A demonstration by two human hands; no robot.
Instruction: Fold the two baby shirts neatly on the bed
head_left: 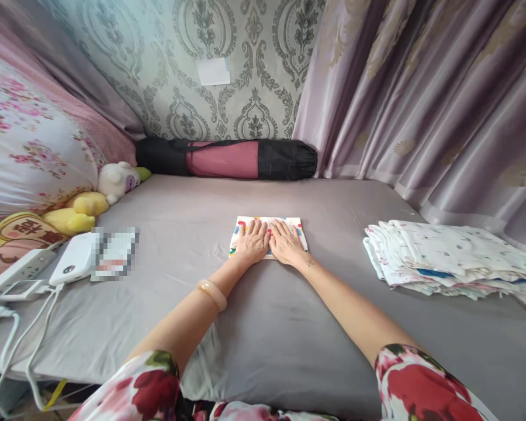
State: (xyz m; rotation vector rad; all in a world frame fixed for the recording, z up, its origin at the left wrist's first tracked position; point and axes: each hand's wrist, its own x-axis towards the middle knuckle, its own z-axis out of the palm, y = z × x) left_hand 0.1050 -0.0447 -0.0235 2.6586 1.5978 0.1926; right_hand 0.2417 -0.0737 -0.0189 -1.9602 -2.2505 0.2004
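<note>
A folded white cloth [268, 222] with colourful spots lies flat on the grey sheet in front of me. My left hand [252, 241] rests palm down on its left half, fingers stretched out and pointing away from me. On the right half lies my right hand [286, 241], also flat with the fingers spread. The two hands nearly meet in the middle and cover much of the cloth. Its far edge and side corners show around them.
A stack of patterned white cloths [456, 257] lies at the right. To the left are a power bank [76, 255], a power strip [21, 270] with cables, and plush toys [85, 207]. A black and pink rolled bag [223, 159] lies along the wall. Curtains [403, 88] hang at the right.
</note>
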